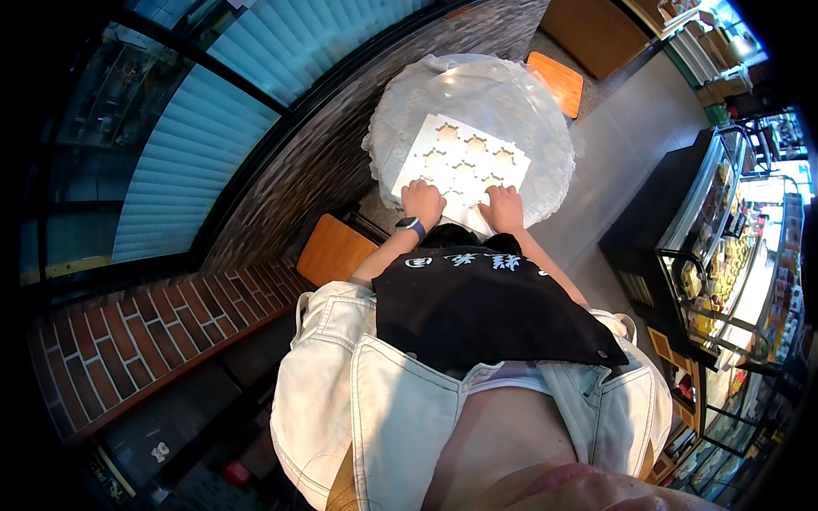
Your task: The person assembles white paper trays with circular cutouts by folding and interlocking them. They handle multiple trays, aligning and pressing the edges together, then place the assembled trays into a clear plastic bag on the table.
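A flat white cardboard sheet (483, 174) with several notched cut-out holes lies on the round table. Its near edge is under both my hands. My left hand (423, 203), with a dark watch (411, 226) on the wrist, curls its fingers onto the sheet's near left corner. On the near right part, my right hand (503, 209) has its fingers bent and closed at the edge. A narrow strip of the card shows between the hands, close to my black apron (498, 298). The fingertips' undersides are hidden.
A pale lace cloth (545, 128) covers the round table. Wooden chairs stand at its near left (334, 251) and far right (558, 83). A brick-faced ledge (162, 341) and windows run along the left. To the right stands a lit glass display case (699, 204).
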Demonstrator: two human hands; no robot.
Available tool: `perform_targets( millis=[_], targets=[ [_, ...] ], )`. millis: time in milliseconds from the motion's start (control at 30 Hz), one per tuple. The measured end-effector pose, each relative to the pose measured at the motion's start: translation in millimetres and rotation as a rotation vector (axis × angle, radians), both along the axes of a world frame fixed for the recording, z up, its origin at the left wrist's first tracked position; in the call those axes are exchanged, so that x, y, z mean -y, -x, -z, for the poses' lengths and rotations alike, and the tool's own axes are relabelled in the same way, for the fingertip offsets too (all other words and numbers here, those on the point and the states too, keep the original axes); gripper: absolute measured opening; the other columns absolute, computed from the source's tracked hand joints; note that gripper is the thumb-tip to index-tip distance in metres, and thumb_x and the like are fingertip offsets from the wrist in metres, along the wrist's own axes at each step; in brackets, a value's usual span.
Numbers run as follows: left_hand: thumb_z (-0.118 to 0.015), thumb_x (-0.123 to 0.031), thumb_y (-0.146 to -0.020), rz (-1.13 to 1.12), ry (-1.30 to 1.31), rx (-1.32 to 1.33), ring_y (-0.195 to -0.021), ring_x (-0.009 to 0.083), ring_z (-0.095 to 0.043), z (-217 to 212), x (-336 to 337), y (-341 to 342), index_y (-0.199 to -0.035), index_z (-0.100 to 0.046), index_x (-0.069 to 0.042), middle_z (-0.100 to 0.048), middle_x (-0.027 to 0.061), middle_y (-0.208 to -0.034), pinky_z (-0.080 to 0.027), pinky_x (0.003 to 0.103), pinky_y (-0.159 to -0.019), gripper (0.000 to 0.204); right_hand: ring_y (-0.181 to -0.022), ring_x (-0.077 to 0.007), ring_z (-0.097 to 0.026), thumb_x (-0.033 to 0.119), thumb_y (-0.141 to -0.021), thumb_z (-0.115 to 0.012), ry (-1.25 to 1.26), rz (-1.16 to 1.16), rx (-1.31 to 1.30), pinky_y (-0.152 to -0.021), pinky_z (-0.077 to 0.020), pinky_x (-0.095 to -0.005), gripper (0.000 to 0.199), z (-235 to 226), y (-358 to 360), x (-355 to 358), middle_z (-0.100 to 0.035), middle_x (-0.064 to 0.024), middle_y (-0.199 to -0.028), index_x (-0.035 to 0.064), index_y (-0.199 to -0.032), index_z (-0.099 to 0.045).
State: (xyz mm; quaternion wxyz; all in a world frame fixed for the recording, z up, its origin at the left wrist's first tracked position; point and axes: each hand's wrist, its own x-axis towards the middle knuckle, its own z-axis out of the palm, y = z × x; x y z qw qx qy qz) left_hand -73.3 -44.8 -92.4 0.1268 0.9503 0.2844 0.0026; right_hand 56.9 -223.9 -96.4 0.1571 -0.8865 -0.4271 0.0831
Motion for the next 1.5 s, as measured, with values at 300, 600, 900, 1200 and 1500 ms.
perform_targets(
  millis=[300, 600, 900, 1200, 1500],
  targets=[
    [-0.077, -0.03, -0.078, -0.072, 0.009, 0.149, -0.091, 0.0325, -0.062, -7.4, -4.1, 7.0, -0.08, -0.072, -0.003, -0.067, 0.0172, -0.097, -0.05, 0.045, -0.081, 0.028, -0.103, -0.0313, -0.057, 0.026, -0.08, -0.075, -0.057, -0.024, -0.016, -0.087, -0.047, -0.0434, 0.035, 0.3, 0.5, 2.9, -0.067, -0.0095, -0.101, 0.0079, -0.108, -0.068],
    [-0.078, -0.025, -0.077, -0.097, 0.108, 0.076, -0.094, 0.0361, -0.065, 5.7, -8.6, -3.2, -0.082, -0.071, -0.001, -0.066, 0.0187, -0.097, -0.055, 0.045, -0.079, 0.026, -0.093, -0.0341, -0.058, 0.022, -0.08, -0.074, -0.099, -0.11, -0.017, -0.08, -0.0492, -0.0447, 0.024, 0.8, -0.2, 4.0, -0.067, -0.0103, -0.093, 0.0076, -0.1, -0.071],
    [-0.071, -0.02, -0.076, -0.064, 0.046, 0.066, -0.09, 0.033, -0.066, 21.0, -11.0, -5.1, -0.081, -0.073, -0.003, -0.067, 0.0166, -0.091, -0.055, 0.044, -0.075, 0.017, -0.092, -0.0339, -0.058, 0.021, -0.081, -0.074, -0.04, -0.106, -0.012, -0.08, -0.0498, -0.0444, 0.02, -0.4, 0.7, 0.3, -0.066, -0.0103, -0.092, 0.0082, -0.096, -0.071],
    [-0.076, -0.032, -0.08, -0.055, 0.131, -0.012, -0.09, 0.0339, -0.067, 8.4, -15.5, -10.9, -0.085, -0.075, -0.005, -0.068, 0.0157, -0.093, -0.056, 0.045, -0.072, 0.027, -0.095, -0.0332, -0.059, 0.022, -0.081, -0.073, -0.105, -0.098, -0.027, -0.082, -0.0509, -0.0427, 0.023, -11.9, 3.5, 2.0, -0.066, -0.0117, -0.095, 0.0068, -0.099, -0.072],
    [-0.074, -0.029, -0.081, -0.043, 0.146, 0.039, -0.092, 0.0332, -0.067, 14.4, -15.1, -9.1, -0.087, -0.073, -0.005, -0.067, 0.0155, -0.096, -0.055, 0.046, -0.077, 0.025, -0.105, -0.0352, -0.061, 0.021, -0.085, -0.071, -0.131, 0.009, -0.003, -0.087, -0.0516, -0.044, 0.038, -15.5, -42.4, -3.5, -0.061, -0.0168, -0.112, 0.0024, -0.117, -0.064]
  ],
)
